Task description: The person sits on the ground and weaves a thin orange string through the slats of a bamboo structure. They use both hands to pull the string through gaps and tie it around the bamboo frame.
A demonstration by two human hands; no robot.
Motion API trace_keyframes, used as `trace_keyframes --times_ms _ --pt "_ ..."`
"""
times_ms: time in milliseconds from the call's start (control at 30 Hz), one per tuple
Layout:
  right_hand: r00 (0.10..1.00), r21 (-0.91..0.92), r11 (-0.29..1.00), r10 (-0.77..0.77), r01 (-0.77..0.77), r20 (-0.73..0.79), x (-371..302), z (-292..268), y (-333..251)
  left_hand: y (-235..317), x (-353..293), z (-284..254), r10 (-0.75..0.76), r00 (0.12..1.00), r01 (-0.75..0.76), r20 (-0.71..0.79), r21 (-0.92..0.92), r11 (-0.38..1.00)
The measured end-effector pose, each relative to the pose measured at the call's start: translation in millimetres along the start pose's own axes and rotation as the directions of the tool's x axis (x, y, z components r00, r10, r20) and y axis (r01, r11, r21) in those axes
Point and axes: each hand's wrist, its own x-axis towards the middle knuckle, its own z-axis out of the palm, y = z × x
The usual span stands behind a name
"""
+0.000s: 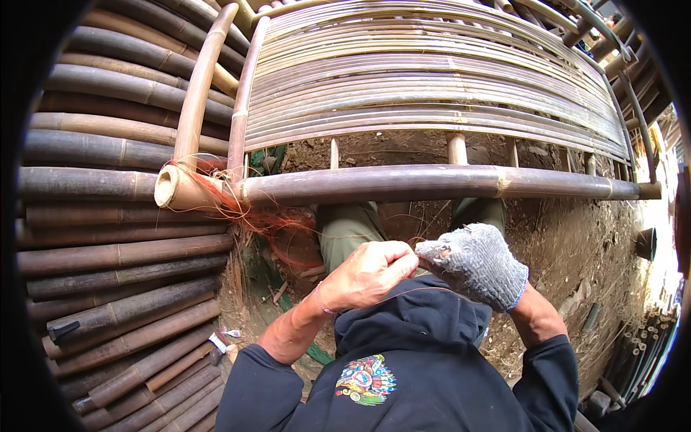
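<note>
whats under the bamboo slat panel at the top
Under the bamboo slat panel show short upright posts, bare dirt and the horizontal pole in front. The ground further back is covered by the slats.

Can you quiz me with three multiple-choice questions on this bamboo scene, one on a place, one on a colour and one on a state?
1. Where is the orange twine tangled?
A. at the frame's left corner joint
B. on the right pole end
C. round the slats

2. What colour is the work glove?
A. red
B. grey
C. green

3. How is the left hand?
A. flat, open
B. gloved
C. bare, fingers pinched together

Answers: 1 A, twine wraps the corner joint; 2 B, grey knit on the right hand; 3 C, bare fingertips meet beside the glove.
</note>
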Motion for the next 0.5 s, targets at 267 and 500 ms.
trace_keyframes --times_ms 267,500 --pt "0.919 0.299 0.885 0.391 -0.358 -0.057 -35.9 24.8 34.2 -17.2 -26.8 -35.6 0.162 0.891 -0.167 -0.424 0.026 0.986" --pt "0.438 0.305 0.533 0.837 -0.789 -0.33 -80.3 -61.2 5.1 -33.4 -22.2 -55.3 0.342 0.698 -0.123 -0.629 0.366 0.923"
